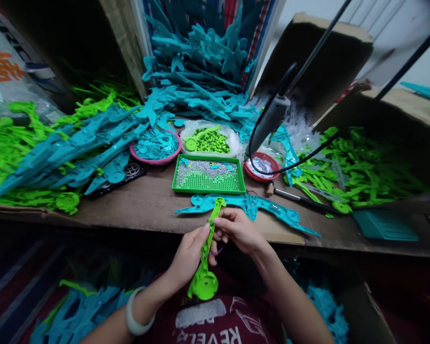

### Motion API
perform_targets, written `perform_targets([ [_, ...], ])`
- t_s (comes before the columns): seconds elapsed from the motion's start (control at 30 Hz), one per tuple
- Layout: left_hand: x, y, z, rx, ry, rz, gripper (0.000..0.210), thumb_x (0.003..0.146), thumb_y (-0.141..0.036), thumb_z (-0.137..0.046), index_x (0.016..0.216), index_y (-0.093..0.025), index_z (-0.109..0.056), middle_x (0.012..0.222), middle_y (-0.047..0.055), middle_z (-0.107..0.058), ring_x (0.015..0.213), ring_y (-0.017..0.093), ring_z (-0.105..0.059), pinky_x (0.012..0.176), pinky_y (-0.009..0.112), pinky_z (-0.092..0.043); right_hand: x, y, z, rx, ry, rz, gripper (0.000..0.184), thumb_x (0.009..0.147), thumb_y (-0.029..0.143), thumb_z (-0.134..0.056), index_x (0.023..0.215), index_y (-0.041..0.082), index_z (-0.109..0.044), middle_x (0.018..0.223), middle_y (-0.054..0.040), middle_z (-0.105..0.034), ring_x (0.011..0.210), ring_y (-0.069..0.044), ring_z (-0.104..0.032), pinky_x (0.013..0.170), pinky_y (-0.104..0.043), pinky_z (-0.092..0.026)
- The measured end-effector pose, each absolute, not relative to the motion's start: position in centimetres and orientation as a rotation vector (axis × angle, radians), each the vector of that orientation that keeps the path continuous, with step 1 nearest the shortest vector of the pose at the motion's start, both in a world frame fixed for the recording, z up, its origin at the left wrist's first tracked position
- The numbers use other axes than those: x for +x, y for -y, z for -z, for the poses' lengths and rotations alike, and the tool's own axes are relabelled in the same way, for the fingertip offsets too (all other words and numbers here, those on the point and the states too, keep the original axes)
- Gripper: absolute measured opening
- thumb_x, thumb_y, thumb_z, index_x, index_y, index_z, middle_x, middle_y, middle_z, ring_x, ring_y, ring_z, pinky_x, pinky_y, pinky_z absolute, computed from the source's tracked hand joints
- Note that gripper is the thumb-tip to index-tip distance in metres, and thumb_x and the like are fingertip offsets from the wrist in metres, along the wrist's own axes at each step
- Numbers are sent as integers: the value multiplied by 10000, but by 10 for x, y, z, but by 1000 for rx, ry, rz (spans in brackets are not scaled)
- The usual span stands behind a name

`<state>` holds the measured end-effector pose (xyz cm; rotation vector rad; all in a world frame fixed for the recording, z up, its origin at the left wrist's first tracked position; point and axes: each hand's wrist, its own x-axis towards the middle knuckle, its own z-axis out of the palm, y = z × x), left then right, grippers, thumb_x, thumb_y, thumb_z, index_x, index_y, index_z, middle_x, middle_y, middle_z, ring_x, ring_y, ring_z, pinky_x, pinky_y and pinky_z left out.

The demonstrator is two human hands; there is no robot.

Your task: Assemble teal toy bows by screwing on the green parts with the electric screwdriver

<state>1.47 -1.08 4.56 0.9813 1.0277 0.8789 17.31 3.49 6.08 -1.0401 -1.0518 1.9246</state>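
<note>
A long lime-green plastic part (205, 282) with a round cup at its near end is held upright in front of my chest. My left hand (190, 253) grips it along its middle, the thumb pressed on its edge. Fingers of my right hand (236, 229) pinch the same part higher up. A thin purple loop, perhaps a wire, shows by the right fingers; where it runs is hidden. Just beyond my hands, a long blue plastic part (275, 210) lies flat on the table (150, 205).
A green tray (208, 190) of small metal pieces stands ahead, before a bag of green bits (215, 139). Beside it are a pink bowl (157, 160) and red basket (260, 177). A hammer (290, 195) lies right, under a hanging electric screwdriver (270, 122). Blue and green parts pile around.
</note>
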Motion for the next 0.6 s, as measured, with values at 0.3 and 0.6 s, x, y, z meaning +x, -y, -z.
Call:
perform_targets([
  [0.3,-21,-53,-60,926,-958,-674,463,799,-602,-707,881,-153,-633,520,-26,-583,441,77,-488,433,173,-404,178,-76,-85,-1217,1760,-1264,289,894,403,-664,1071,176,-684,933,-51,-707,834,-165,-663,741,-292,-520],
  [0.6,-88,-81,-53,868,-1458,-1048,510,731,-631,-751,854,-161,-596,642,19,-705,519,110,-626,478,176,-474,209,-64,-67,-1162,2272,-995,275,1052,292,-410,1149,220,-657,989,-69,-685,912,-178,-654,794,-302,-513],
])
